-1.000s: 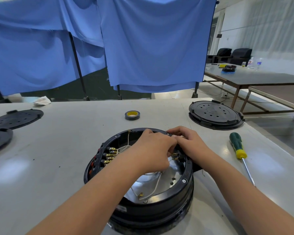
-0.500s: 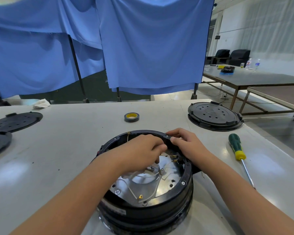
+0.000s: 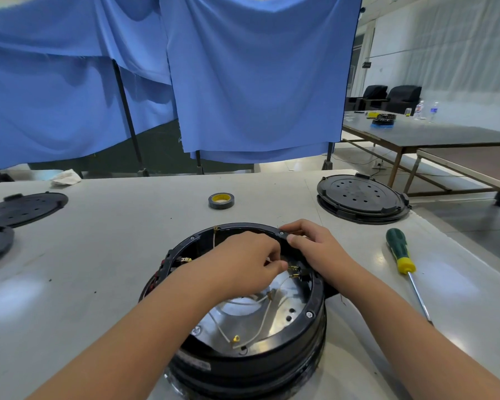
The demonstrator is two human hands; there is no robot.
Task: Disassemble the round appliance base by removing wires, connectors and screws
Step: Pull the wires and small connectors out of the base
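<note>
The round black appliance base (image 3: 274, 349) stands open on the white table, its shiny metal floor showing inside. Thin white wires (image 3: 260, 319) with brass terminals lie across that floor. My left hand (image 3: 243, 264) reaches into the base with fingers curled, pinching at a brass connector (image 3: 293, 271) by the right inner wall. My right hand (image 3: 315, 249) grips the far right rim, thumb on top of the ring. A block of brass terminals (image 3: 185, 259) sits at the left inner wall, partly hidden by my left wrist.
A green and yellow screwdriver (image 3: 400, 255) lies right of the base. A roll of black tape (image 3: 221, 200) sits behind it. Black round covers lie at the back right (image 3: 361, 197) and far left (image 3: 20, 209). Blue curtains hang behind the table.
My left hand has slid from the far rim down into the base toward the right-wall connector. My right hand stays on the rim. The camera has tilted, showing more of the metal floor.
</note>
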